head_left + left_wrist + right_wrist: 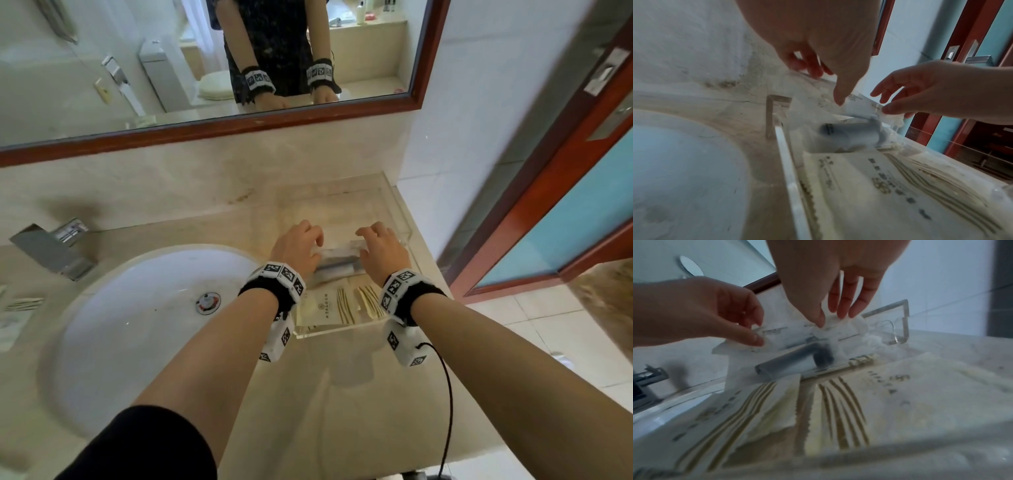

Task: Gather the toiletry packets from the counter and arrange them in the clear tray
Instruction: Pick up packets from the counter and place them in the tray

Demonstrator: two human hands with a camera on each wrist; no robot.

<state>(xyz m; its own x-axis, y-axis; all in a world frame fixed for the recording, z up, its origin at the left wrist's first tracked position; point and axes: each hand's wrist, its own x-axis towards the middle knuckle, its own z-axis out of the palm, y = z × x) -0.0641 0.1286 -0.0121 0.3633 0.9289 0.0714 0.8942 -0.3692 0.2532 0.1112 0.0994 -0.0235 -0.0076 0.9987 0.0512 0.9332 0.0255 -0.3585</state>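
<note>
A clear acrylic tray [400, 219] stands on the counter right of the sink. Both hands hold one see-through packet [337, 258] with a grey tube inside, low over the tray's middle. My left hand [313, 246] pinches its left end, thumb in front and fingers behind. My right hand [366, 245] pinches its right top edge. In the right wrist view the packet [797, 340] hangs tilted, with the grey tube [789, 363] near the tray floor. Two cream packets [337, 306] with olive stripes lie flat in the tray's near end, also seen as cream packets [900, 186].
A white sink basin [137, 318] lies left of the tray, with a steel faucet [51, 251] behind it. More striped packets [20, 308] lie at the far left of the counter. A mirror hangs above. A red-framed door [548, 222] is on the right.
</note>
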